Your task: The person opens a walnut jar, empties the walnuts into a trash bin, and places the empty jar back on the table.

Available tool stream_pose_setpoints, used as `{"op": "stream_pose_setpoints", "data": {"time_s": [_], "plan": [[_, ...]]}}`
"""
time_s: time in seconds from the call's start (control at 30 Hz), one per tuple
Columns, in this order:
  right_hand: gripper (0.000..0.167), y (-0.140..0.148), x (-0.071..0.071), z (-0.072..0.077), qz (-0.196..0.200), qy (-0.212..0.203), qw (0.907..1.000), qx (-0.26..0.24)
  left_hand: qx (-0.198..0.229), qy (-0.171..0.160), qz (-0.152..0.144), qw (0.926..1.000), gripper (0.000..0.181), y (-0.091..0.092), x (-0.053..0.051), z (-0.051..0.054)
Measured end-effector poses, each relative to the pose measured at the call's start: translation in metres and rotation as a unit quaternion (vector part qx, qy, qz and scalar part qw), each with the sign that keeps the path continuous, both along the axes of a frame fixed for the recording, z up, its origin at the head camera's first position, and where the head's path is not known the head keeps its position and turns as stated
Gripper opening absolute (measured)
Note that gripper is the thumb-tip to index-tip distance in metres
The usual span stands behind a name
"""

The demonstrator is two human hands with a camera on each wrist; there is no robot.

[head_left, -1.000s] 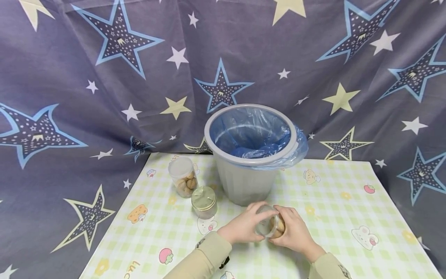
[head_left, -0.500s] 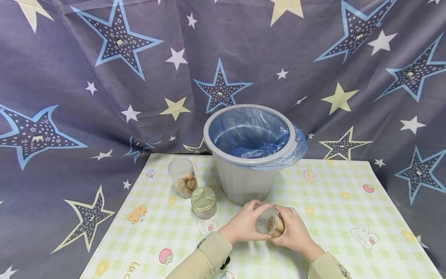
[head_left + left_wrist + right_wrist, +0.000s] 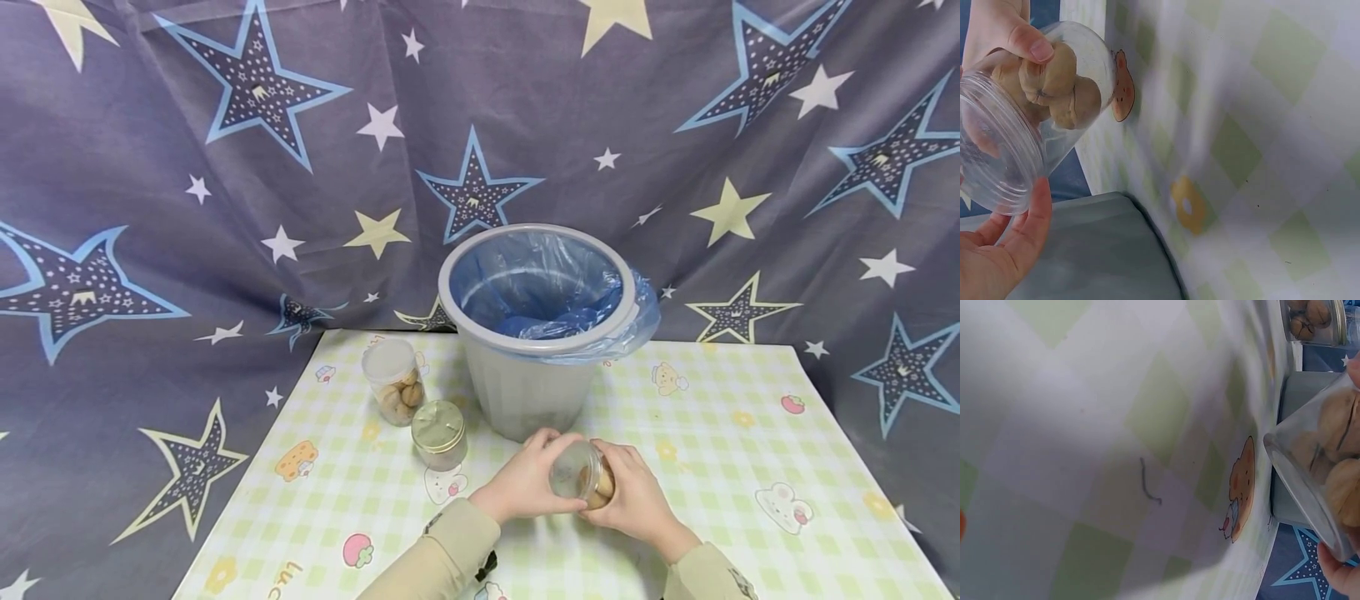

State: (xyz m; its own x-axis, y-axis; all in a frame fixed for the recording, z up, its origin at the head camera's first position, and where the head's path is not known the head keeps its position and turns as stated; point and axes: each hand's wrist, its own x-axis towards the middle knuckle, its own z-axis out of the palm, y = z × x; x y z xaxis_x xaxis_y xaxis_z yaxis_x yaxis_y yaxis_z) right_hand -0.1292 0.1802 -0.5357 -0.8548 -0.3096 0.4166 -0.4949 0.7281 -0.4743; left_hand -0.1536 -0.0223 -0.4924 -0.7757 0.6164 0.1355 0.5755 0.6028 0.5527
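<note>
Left hand (image 3: 528, 483) grips one end of a tilted clear jar (image 3: 583, 477) of walnuts (image 3: 1063, 81); right hand (image 3: 633, 492) holds its body; the jar is before the grey bin (image 3: 528, 383), perhaps just off the surface (image 3: 712, 475).

A clear round jar (image 3: 600, 485) of brown walnuts (image 3: 1076, 103), its mouth being covered by a transparent lid (image 3: 570, 471), is being held tilted, lid end leftward, low and right of centre in the head view.
</note>
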Motion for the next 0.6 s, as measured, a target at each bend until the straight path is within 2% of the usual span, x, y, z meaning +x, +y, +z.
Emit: {"op": "stream_pose_setpoints", "data": {"time_s": [0.23, 0.33, 0.53, 0.6], "plan": [[0.097, -0.0005, 0.0004, -0.0004, -0.004, -0.01, 0.9997, -0.021, 0.02, -0.027, 0.009, 0.9994, 0.084, -0.0019, 0.0002, 0.0006], [0.096, -0.0004, 0.0008, -0.0001, -0.006, -0.031, 0.9987, -0.041, 0.028, -0.032, 0.008, 0.9991, 0.084, -0.0036, 0.0008, 0.0005], [0.095, 0.0005, 0.001, 0.0004, -0.019, -0.081, 0.9937, -0.075, 0.046, -0.014, 0.0, 0.9989, 0.084, -0.0062, 0.0013, -0.0002], [0.096, 0.0011, 0.0013, 0.0002, -0.024, -0.09, 0.9924, -0.08, 0.061, -0.025, 0.004, 0.9978, 0.085, -0.0065, 0.0013, -0.0011]]}}
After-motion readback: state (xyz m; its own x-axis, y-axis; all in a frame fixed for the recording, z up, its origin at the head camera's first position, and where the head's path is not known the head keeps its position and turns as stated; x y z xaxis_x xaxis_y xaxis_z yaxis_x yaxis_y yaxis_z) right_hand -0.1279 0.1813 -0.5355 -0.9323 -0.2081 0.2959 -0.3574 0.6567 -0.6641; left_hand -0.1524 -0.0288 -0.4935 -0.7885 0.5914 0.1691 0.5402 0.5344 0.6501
